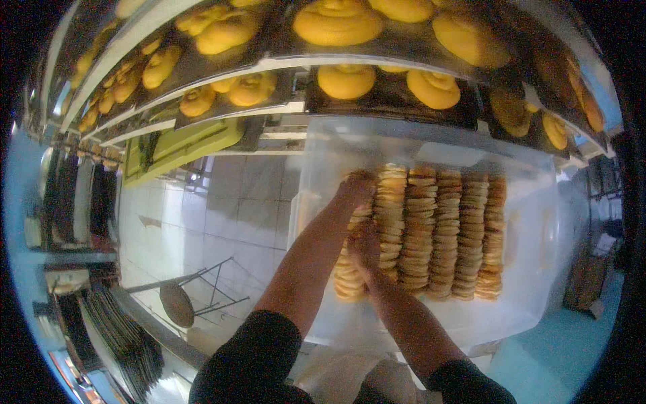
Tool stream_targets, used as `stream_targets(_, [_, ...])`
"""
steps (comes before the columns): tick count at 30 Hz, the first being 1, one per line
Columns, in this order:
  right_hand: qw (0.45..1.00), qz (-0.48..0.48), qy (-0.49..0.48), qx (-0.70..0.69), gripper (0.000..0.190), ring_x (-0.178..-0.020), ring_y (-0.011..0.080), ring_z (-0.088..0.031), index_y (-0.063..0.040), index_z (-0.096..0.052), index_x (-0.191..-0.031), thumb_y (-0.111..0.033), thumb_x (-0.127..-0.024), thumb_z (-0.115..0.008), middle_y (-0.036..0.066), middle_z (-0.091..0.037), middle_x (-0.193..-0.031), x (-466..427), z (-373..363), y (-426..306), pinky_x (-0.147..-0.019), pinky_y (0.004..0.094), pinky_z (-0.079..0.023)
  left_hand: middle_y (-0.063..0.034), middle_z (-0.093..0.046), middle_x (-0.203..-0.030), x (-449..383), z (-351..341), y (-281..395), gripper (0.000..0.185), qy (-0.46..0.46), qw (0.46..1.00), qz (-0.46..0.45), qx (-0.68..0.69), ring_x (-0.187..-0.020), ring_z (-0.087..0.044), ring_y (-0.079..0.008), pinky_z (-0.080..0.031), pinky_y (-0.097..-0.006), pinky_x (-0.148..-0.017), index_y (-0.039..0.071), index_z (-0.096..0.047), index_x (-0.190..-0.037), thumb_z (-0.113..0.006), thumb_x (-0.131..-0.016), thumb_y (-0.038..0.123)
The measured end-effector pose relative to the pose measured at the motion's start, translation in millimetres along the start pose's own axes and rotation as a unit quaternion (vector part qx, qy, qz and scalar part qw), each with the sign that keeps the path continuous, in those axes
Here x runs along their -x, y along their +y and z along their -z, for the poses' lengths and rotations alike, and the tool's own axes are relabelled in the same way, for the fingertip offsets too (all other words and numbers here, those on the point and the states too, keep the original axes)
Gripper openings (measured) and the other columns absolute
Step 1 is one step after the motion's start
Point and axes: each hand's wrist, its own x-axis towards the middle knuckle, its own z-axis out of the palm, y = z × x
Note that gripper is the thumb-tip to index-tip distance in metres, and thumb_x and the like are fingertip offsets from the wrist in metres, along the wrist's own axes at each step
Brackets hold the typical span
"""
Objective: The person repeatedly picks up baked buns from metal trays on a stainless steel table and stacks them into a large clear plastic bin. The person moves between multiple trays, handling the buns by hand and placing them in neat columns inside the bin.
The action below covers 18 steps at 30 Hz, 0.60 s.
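Long rows of thin, round, golden-brown baked pieces (pixel 417 227) lie packed side by side in a large translucent plastic bin (pixel 525 308). Both my hands are on the leftmost row (pixel 349 283). My left hand (pixel 359 187) is at its far end, fingers largely hidden by the hand and blur. Nearer to me, my right hand (pixel 364 245) rests against the middle of the same row. Whether either hand grips the pieces cannot be made out.
Beyond the bin stands a rack with dark trays of yellow coiled buns (pixel 346 81). A yellow-green plastic crate (pixel 186 146) is at the upper left. On the left are a round-seated metal stool (pixel 176 304) and a stack of thin dark trays (pixel 118 338).
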Motion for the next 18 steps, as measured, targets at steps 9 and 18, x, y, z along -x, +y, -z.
stream_targets(9, [0.929,-0.022,-0.367,-0.049,0.036,-0.106,0.0289,-0.059,-0.005,-0.058,-0.121,-0.032,-0.097,-0.054,0.015,-0.063,-0.11,-44,141,47,-0.094,0.0407,-0.047,-0.0121,-0.067,-0.116,270,211,127,0.032,0.253,0.86,0.024,0.442,-0.106,-0.063,-0.016,-0.049,-0.0315,-0.094,0.005,-0.06,-0.126,-0.055,-0.1,0.024])
stream_targets(18, [0.873,0.043,-0.38,-0.303,0.019,-0.064,0.0095,-0.053,-0.003,-0.067,-0.09,-0.022,-0.092,-0.064,0.002,-0.062,-0.076,100,268,-165,-0.058,0.0254,-0.044,-0.018,-0.07,-0.09,726,99,170,0.043,0.403,0.68,0.51,0.34,-0.092,-0.067,-0.0263,-0.05,-0.0372,-0.087,-0.002,-0.069,-0.098,-0.045,-0.104,0.033])
